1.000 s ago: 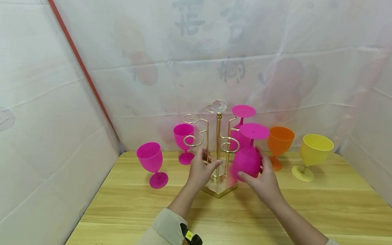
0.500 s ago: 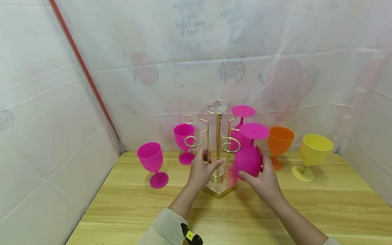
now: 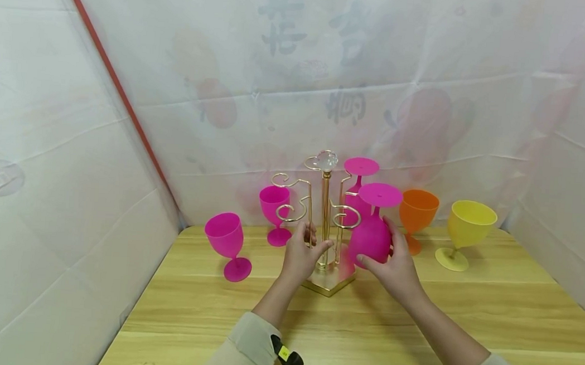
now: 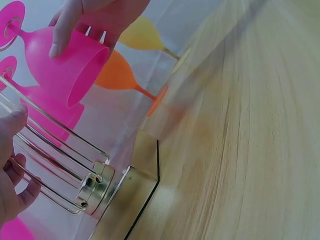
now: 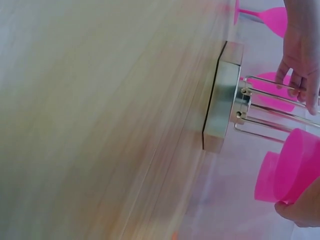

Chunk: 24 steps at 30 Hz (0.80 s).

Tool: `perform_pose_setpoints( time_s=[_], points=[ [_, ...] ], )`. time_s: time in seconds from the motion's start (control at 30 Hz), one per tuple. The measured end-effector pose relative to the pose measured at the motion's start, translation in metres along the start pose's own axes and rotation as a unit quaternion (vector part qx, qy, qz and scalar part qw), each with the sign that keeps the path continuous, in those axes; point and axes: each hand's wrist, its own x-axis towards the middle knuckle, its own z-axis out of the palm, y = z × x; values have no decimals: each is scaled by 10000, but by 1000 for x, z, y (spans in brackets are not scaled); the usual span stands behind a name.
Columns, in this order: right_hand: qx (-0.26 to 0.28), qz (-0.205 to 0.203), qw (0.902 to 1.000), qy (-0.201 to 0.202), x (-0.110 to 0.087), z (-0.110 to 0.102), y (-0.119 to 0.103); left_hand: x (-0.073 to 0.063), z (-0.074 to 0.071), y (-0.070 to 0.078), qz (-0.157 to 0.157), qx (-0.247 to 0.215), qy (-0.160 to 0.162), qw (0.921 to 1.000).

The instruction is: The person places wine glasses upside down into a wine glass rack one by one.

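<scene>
My right hand point(image 3: 399, 270) holds a pink goblet point(image 3: 371, 240) upside down by its bowl, thumb on the near side, foot uppermost. Just left of its stem is a curled wire hook of the gold goblet rack point(image 3: 327, 285); whether the stem touches it I cannot tell. The left hand point(image 3: 300, 255) grips the rack's upright wires on the left side, as the left wrist view also shows. Behind the held goblet, another pink goblet point(image 3: 361, 167) hangs inverted on the rack. A clear faceted ball point(image 3: 327, 160) tops the rack's central post.
Two pink goblets stand upright at left, one nearer point(image 3: 224, 235) and one farther back point(image 3: 274, 202). To the right stand an orange goblet point(image 3: 419, 210) and a yellow goblet point(image 3: 471, 222). A printed white sheet point(image 3: 298, 93) hangs behind the wooden table point(image 3: 364, 332).
The rack has turned very slightly: its front right hook shifts right while the hanging goblet behind shifts left. The held goblet has edged slightly right. Both hands keep their grip.
</scene>
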Motion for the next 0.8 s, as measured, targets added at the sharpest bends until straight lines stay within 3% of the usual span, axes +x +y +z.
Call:
perform_pose_setpoints(
  time_s=[0.57,0.8],
  points=[
    [14,-30,10000,-93,-1,-1,2,-1,0,-1,-52,40,-60,10000],
    [-160,-223,9995,-125,-2,-9,5,-1,2,-2,-123,25,-80,9999]
  ],
)
